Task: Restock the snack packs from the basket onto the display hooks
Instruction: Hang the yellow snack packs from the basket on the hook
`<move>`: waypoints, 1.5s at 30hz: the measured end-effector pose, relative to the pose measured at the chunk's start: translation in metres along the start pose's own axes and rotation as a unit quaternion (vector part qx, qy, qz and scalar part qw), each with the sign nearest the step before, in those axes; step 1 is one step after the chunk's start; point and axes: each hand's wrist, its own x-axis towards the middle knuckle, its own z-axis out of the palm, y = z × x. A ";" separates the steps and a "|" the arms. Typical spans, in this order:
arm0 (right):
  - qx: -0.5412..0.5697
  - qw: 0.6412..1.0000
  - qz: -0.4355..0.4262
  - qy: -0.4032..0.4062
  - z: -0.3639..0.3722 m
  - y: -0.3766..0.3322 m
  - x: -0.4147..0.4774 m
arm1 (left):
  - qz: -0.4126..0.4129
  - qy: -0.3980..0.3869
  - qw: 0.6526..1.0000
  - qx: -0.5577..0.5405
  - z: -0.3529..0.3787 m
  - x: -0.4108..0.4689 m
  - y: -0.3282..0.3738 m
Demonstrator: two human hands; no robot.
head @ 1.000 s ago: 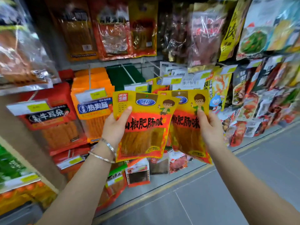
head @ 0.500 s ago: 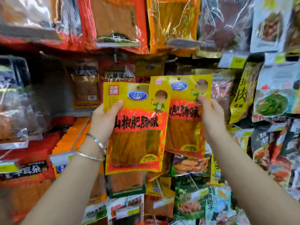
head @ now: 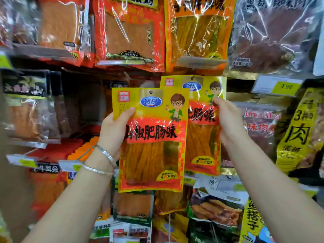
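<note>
Two yellow snack packs (head: 150,160) are counted, one in each of two grips (head: 114,127). Two silver bangles (head: 105,153) are worn on one wrist. At least four large packs (head: 129,35) are hung in the top row.

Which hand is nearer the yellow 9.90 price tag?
Right. The right hand is below-left of the yellow price tag; the left hand, gripping a yellow snack pack, is farther left.

Wall-to-wall shelving here, packed tight! Up top a big red pack (head: 129,34) hangs beside an orange pack (head: 196,28), with a clear bag of dark meat (head: 273,32) further right. Under that bag sits a yellow price tag (head: 280,86). Dark packs (head: 26,106) blur at the left, and bright light glares off all the plastic
</note>
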 end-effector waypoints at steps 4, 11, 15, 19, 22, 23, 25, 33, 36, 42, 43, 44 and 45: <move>0.008 0.999 0.030 -0.028 -0.007 0.006 0.000 | -0.001 0.015 1.000 0.003 0.004 -0.010 -0.001; 0.021 0.999 0.019 -0.034 -0.010 0.001 0.009 | 0.005 0.025 1.000 0.010 0.010 -0.018 -0.001; 0.001 1.000 -0.008 -0.025 -0.006 0.003 0.013 | 0.016 0.021 1.000 0.016 0.011 -0.012 0.003; -0.025 0.999 -0.004 -0.021 -0.002 0.011 0.021 | 0.012 0.003 1.000 0.016 0.013 -0.002 0.002; -0.053 0.998 -0.022 0.013 0.010 0.018 0.029 | 0.001 -0.003 1.000 0.022 0.013 0.006 0.000; -0.074 0.997 -0.028 0.025 0.016 0.020 0.032 | -0.001 -0.006 1.000 0.023 0.013 0.009 -0.001; -0.119 0.992 -0.037 0.030 0.025 0.024 0.039 | -0.008 -0.008 1.000 0.019 0.012 0.014 -0.002; -0.226 0.971 -0.071 -0.031 0.031 0.038 0.038 | -0.028 -0.045 0.999 0.010 0.015 0.026 -0.006; -0.120 0.986 -0.115 0.014 0.029 0.030 0.018 | -0.035 -0.069 0.997 0.002 0.024 0.027 -0.010; 0.025 0.996 -0.033 -0.085 0.025 0.013 0.004 | -0.039 -0.101 0.994 -0.004 0.045 0.027 -0.016; 0.019 0.995 -0.039 -0.095 0.024 0.013 0.004 | -0.039 -0.103 0.994 0.000 0.048 0.027 -0.017; -0.002 0.994 -0.061 -0.095 0.022 0.013 0.004 | -0.038 -0.105 0.994 0.006 0.050 0.028 -0.018; -0.026 0.992 -0.090 -0.083 0.021 0.013 0.005 | -0.032 -0.106 0.994 0.015 0.053 0.029 -0.019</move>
